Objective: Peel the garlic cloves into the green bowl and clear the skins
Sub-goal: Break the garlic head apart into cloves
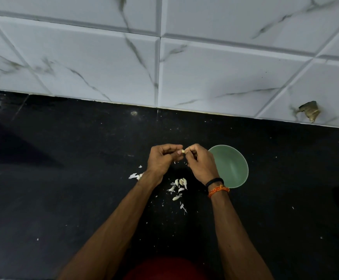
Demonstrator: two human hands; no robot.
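Head view: left hand (161, 158) and right hand (200, 163) both pinch one garlic clove (183, 151) between fingertips, above the black counter (63, 178); green bowl (235, 168) sits just beside the right hand, so nearer it

Overall light: we see a dim scene, with the white marble-veined wall tiles (104, 63) by far the brightest area.
Counter: the glossy black stone countertop (63, 178) swallows most detail; we catch one small pale glint near its back edge.
Shadows: we make out a broad soft shadow across the counter's left side and a darker patch under the hands.
Sharpness: we find the centre fairly crisp; the pale garlic skins (178, 186) read clearly.
Distortion: we notice the tile joints bowing and fanning outward towards the corners, a wide-angle effect.
Bottom edge: the red rounded shape (168, 269) is soft and blurred.
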